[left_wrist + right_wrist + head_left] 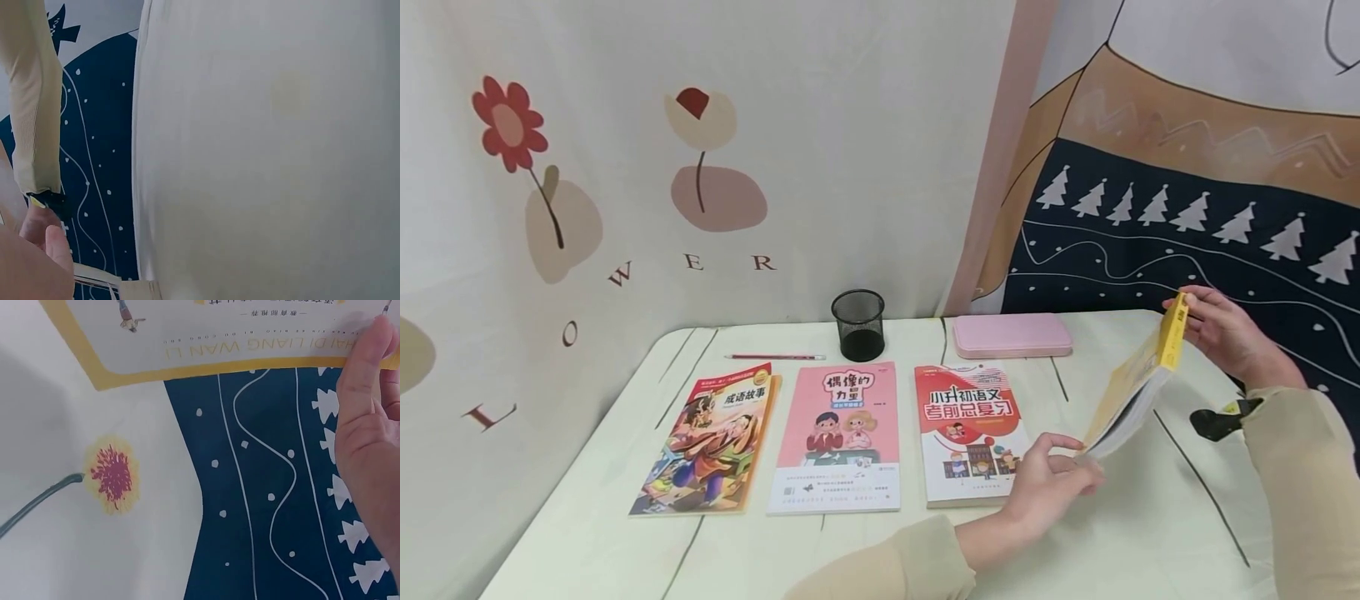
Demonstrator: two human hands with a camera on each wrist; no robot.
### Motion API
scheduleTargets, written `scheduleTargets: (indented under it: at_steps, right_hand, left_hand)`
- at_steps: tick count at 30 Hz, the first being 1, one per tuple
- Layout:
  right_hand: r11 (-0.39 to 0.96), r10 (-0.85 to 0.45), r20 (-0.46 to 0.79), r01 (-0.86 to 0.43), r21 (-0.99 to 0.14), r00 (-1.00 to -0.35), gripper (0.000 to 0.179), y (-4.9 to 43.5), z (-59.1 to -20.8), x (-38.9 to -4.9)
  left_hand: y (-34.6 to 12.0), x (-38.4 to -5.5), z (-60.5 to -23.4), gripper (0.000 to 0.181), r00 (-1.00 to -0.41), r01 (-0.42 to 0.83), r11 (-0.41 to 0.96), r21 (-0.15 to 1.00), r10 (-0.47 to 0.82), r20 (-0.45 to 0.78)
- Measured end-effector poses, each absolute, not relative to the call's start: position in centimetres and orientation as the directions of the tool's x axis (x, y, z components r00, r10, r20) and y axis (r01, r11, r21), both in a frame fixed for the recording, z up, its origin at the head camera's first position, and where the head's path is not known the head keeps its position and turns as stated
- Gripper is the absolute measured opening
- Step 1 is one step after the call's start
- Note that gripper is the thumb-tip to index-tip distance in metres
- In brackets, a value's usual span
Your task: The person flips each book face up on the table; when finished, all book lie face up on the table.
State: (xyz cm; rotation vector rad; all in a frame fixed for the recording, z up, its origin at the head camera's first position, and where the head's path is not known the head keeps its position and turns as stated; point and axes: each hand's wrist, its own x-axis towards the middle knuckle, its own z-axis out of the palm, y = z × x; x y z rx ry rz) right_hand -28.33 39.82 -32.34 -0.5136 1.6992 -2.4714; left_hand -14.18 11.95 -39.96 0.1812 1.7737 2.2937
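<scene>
A yellow-spined book (1135,392) is held tilted above the right side of the table. My right hand (1236,337) grips its upper end by the yellow spine, thumb and fingers on either side. At the lower corner, my left hand (1052,487) pinches the book between thumb and fingers. The right wrist view shows the white, yellow-bordered cover (250,337) with the right hand (369,419) at its edge. Just left of the book lies a red-and-white book (966,429), partly covered by the left hand. In the left wrist view the book's pages show only at the bottom.
A pink book (838,433) and a colourful comic-style book (711,442) lie to the left. Behind them are a pencil (775,357), a black mesh pen holder (859,325) and a pink case (1013,335). Printed curtains (865,167) hang at the table's back edge.
</scene>
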Motion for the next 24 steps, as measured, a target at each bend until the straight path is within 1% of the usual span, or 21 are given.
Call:
scheduleTargets:
  at_steps: [2, 4, 6, 9, 11, 13, 16, 18, 21, 24]
  right_hand:
    - [-0.335, -0.232, 0.18, -0.095, -0.937, -0.956, 0.02, 39.59, -32.28, -28.32]
    - [-0.286, -0.186, 0.136, -0.079, -0.955, -0.973, 0.015, 39.27, -32.19, -28.32]
    - [-0.23, -0.138, 0.091, -0.057, -0.971, -0.986, 0.011, 39.01, -32.11, -28.28]
    - [-0.159, -0.09, 0.041, -0.026, -0.987, -0.995, 0.014, 38.8, -32.05, -28.13]
    - [-0.138, -0.089, 0.025, -0.012, -0.99, -0.996, 0.017, 38.78, -32.1, -28.05]
    - [-0.145, -0.106, 0.022, -0.006, -0.989, -0.994, 0.018, 38.79, -32.17, -27.98]
    - [-0.202, -0.154, 0.029, 0.002, -0.979, -0.988, 0.019, 38.92, -32.31, -27.98]
    - [-0.194, -0.162, 0.029, 0.003, -0.981, -0.986, 0.023, 38.97, -32.36, -28.03]
    - [-0.089, -0.144, 0.012, 0.001, -0.996, -0.99, 0.028, 39.01, -32.4, -28.21]
    - [0.077, -0.097, -0.019, 0.012, -0.997, -0.995, 0.03, 39.03, -32.47, -28.44]
  left_hand:
    - [11.9, -14.12, -39.84, 0.025, -0.961, -0.094, -0.183, 0.979, 0.273, -0.041]
    - [11.91, -14.1, -39.75, 0.027, -0.957, -0.085, -0.165, 0.983, 0.289, -0.034]
    - [12.0, -14.14, -39.72, 0.027, -0.953, -0.085, -0.18, 0.98, 0.301, -0.027]
    - [12.21, -14.21, -39.73, 0.025, -0.95, -0.091, -0.207, 0.974, 0.313, -0.022]
    - [12.31, -14.27, -39.81, 0.024, -0.948, -0.095, -0.221, 0.971, 0.317, -0.02]
    - [12.34, -14.28, -39.9, 0.023, -0.946, -0.101, -0.222, 0.97, 0.324, -0.024]
    - [12.33, -14.32, -39.99, 0.021, -0.945, -0.12, -0.212, 0.97, 0.325, -0.045]
    - [12.34, -14.39, -40.03, 0.019, -0.946, -0.141, -0.19, 0.972, 0.315, -0.076]
    - [12.45, -14.5, -40.03, 0.016, -0.949, -0.172, -0.176, 0.969, 0.294, -0.114]
    - [12.53, -14.56, -39.95, 0.015, -0.95, -0.202, -0.197, 0.959, 0.278, -0.143]
